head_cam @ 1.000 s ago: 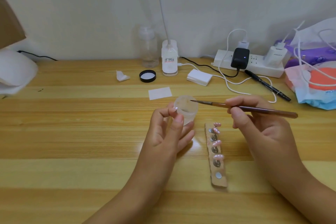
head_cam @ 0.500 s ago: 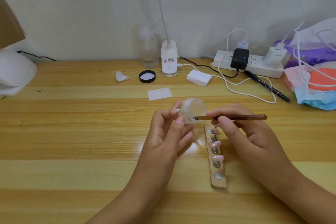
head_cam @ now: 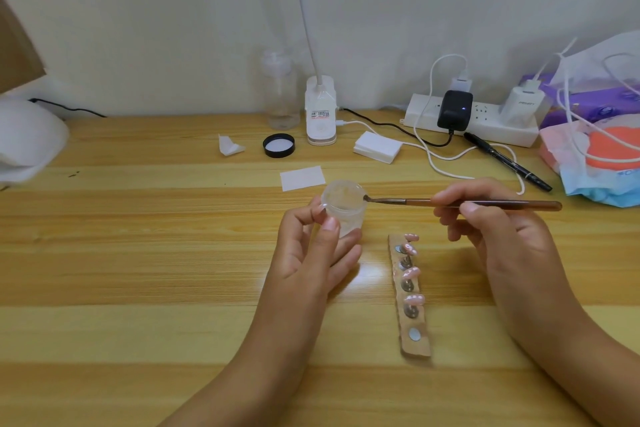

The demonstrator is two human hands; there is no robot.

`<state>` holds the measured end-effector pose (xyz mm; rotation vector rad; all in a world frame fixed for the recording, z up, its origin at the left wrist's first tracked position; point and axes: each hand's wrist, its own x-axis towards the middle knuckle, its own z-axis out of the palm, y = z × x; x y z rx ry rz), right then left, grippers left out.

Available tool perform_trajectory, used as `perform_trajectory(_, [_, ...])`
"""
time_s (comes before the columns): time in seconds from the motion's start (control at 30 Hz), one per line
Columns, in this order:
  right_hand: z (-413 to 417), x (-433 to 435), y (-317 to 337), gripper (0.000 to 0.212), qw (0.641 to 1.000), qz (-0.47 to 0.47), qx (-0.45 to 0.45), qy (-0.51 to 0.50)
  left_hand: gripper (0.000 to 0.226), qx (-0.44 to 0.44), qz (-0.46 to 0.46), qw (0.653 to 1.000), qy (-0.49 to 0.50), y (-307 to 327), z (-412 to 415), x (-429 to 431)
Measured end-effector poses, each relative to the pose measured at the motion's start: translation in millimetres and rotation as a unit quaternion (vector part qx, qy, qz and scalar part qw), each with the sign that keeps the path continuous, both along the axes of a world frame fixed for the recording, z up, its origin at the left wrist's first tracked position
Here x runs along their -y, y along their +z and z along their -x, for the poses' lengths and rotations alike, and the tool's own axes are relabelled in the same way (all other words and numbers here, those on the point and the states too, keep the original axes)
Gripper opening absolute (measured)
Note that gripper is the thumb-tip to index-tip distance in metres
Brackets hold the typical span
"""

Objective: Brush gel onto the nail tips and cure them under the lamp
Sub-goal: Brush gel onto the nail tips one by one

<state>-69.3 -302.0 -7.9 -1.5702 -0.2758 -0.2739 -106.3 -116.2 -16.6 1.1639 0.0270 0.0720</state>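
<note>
My left hand [head_cam: 313, 253] holds a small clear gel jar [head_cam: 344, 206] above the wooden table, its open mouth tilted toward me. A thin brown brush [head_cam: 485, 204] lies level in my right hand [head_cam: 495, 229], pinched between thumb and fingers. Its bristle tip touches the jar's right rim. Below the brush, a cardboard strip [head_cam: 412, 347] lies on the table with several pink nail tips [head_cam: 411, 272] standing on metal studs. The white curing lamp [head_cam: 24, 142] sits at the far left edge, partly out of view.
A black lid [head_cam: 278, 146], a clear bottle [head_cam: 280, 94], a white clip lamp base [head_cam: 321, 114], wipe pads [head_cam: 377, 146] and a paper square [head_cam: 302, 178] lie behind the jar. A power strip [head_cam: 474, 123] with cables, a black pen [head_cam: 505, 161] and bags [head_cam: 595, 135] fill the back right.
My right hand drew the brush out to the right, then brought its tip back to the jar's right rim. The left hand raised and tilted the jar slightly.
</note>
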Motion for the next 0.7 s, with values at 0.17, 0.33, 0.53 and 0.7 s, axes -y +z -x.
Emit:
perform_trajectory(0.17, [1.1, 0.8, 1.4, 0.029, 1.000, -0.020, 0.001, -0.002, 0.009, -0.002, 0.001, 1.000, -0.002, 0.5, 0.5, -0.2])
perform_trajectory(0.33, [1.9, 2.2, 0.7, 0.015, 0.999, -0.049, 0.002, -0.012, 0.009, -0.007, 0.002, 1.000, 0.001, 0.8, -0.1, -0.3])
perform_trajectory(0.53, [2.2, -4.4, 2.5, 0.021, 0.999, -0.027, -0.022, -0.013, 0.007, -0.011, 0.014, 1.000, 0.002, 1.2, -0.2, 1.1])
perform_trajectory(0.7, [0.3, -6.1, 3.2, 0.025, 0.998, -0.037, -0.045, -0.018, 0.008, -0.014, 0.013, 1.000, -0.003, 1.4, -0.4, 0.9])
